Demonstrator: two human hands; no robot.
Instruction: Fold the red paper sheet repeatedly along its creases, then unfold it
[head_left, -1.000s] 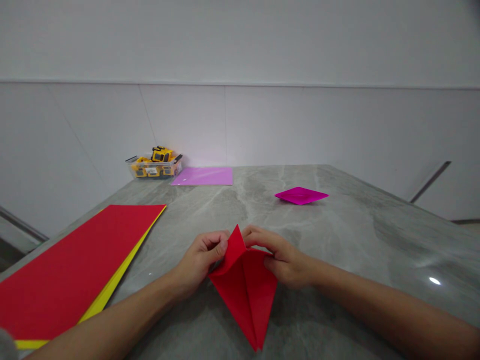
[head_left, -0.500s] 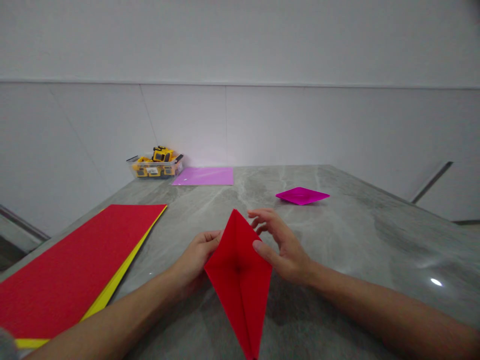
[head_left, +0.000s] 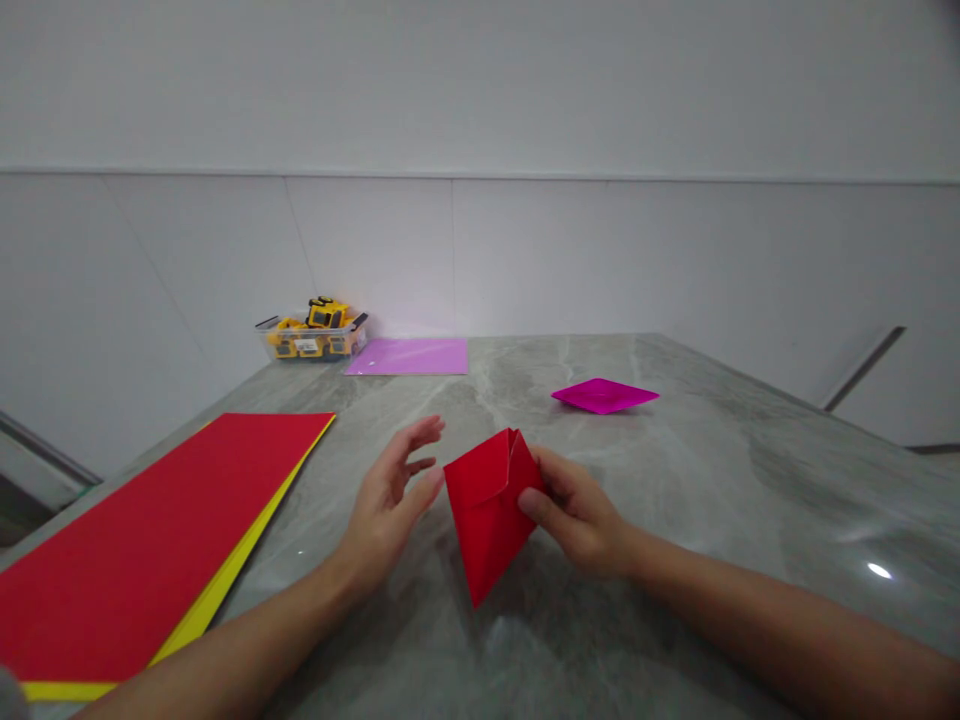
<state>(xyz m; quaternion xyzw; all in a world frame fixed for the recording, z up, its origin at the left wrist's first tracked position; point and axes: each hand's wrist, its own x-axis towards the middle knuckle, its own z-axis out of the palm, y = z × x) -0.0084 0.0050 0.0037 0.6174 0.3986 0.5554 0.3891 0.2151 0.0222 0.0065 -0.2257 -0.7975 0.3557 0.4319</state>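
Note:
A folded red paper (head_left: 487, 510) stands partly upright on the grey marble table (head_left: 712, 470), its point toward me and its top spread apart. My right hand (head_left: 574, 510) pinches its right edge with thumb and fingers. My left hand (head_left: 390, 500) is just left of the paper with fingers stretched out and apart, its thumb near the paper's left edge, holding nothing.
A stack of red and yellow sheets (head_left: 150, 530) lies at the left. A folded magenta paper boat (head_left: 604, 394) sits farther back right. A lilac sheet (head_left: 409, 356) and a clear box of yellow toy vehicles (head_left: 311, 337) rest by the wall.
The red paper went from a long flat kite shape to a shorter piece with its top pulled apart. My left hand let go and spread its fingers; my right hand closed on the right edge.

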